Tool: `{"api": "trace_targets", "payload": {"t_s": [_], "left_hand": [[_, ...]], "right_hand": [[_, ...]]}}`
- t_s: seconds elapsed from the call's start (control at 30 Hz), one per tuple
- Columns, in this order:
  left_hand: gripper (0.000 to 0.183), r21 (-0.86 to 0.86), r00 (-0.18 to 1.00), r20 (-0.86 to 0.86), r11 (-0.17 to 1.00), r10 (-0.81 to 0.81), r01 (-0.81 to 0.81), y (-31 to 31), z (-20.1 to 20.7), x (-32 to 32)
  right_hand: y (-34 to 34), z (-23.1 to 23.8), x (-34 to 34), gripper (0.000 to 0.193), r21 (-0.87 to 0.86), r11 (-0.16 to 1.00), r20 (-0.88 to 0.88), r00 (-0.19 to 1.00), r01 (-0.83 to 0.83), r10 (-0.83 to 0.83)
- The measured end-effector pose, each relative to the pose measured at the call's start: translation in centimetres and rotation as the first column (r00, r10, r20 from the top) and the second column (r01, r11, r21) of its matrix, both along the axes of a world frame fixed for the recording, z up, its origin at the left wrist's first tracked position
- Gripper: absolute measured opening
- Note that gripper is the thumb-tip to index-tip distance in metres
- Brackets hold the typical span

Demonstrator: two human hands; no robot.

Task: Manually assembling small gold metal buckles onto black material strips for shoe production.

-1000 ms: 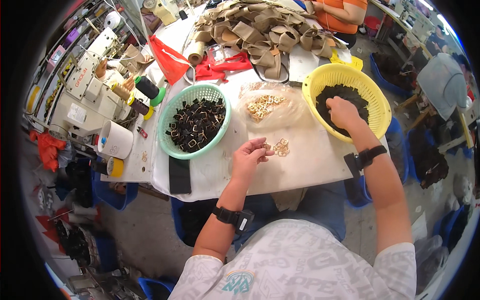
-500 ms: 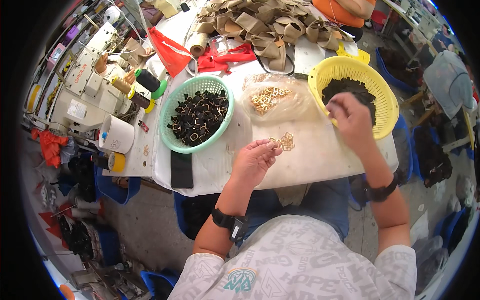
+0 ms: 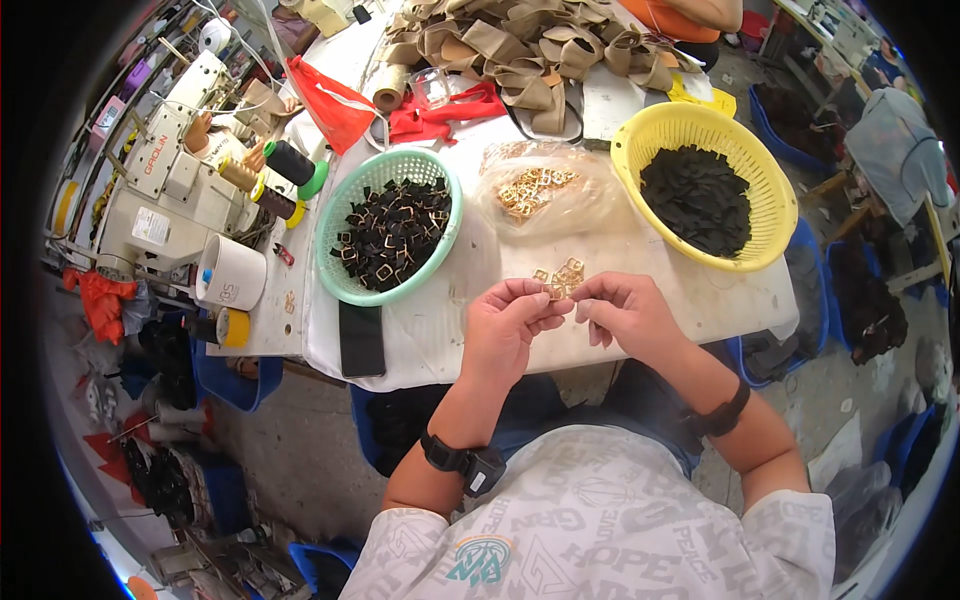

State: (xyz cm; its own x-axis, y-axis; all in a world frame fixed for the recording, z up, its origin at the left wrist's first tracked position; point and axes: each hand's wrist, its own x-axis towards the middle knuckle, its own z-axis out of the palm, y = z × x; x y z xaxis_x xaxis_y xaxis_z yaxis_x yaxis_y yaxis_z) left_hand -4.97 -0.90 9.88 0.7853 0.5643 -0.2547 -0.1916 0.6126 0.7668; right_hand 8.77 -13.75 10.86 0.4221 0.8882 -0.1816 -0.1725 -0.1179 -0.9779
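My left hand (image 3: 503, 325) is pinched closed on a small gold square ring at its fingertips. Close beside it, my right hand (image 3: 632, 318) has its thumb and fingers pressed together; whatever is between them is too small or hidden to make out. Several loose gold square rings (image 3: 571, 272) lie on the table just beyond both hands. To the right stands a yellow basket (image 3: 622, 165) of short black strips (image 3: 697, 200). On the left, a green basket (image 3: 333, 215) holds black strips looped through gold rings. Between the baskets sits a clear plastic bag (image 3: 590, 208) of gold rings.
A black phone (image 3: 362, 342) lies by the green basket. Tan fabric pieces (image 3: 500, 45) are heaped at the back, near red cloth (image 3: 420, 123). A sewing machine (image 3: 165, 170), thread cones (image 3: 290, 165) and a white cup (image 3: 232, 272) stand at the left. Another person's arm shows at the far right.
My right hand has come from over the yellow basket down and left to beside my left hand. My left hand stays in nearly the same place, still pinching.
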Motion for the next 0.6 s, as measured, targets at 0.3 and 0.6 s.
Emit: {"api": "trace_targets", "payload": {"t_s": [0.3,0.6], "left_hand": [[0.009,-0.010,0.998,-0.042,0.999,-0.040,0.040,0.1,0.3,0.3],[0.008,0.266,0.995,-0.059,0.962,0.085,-0.066,-1.4,1.5,0.7]], "right_hand": [[0.2,-0.1,-0.1,0.013,0.019,1.000,-0.129,0.992,0.007,-0.004],[-0.3,-0.8,0.1,0.010,0.392,0.916,0.814,0.496,-0.085,-0.303]]}}
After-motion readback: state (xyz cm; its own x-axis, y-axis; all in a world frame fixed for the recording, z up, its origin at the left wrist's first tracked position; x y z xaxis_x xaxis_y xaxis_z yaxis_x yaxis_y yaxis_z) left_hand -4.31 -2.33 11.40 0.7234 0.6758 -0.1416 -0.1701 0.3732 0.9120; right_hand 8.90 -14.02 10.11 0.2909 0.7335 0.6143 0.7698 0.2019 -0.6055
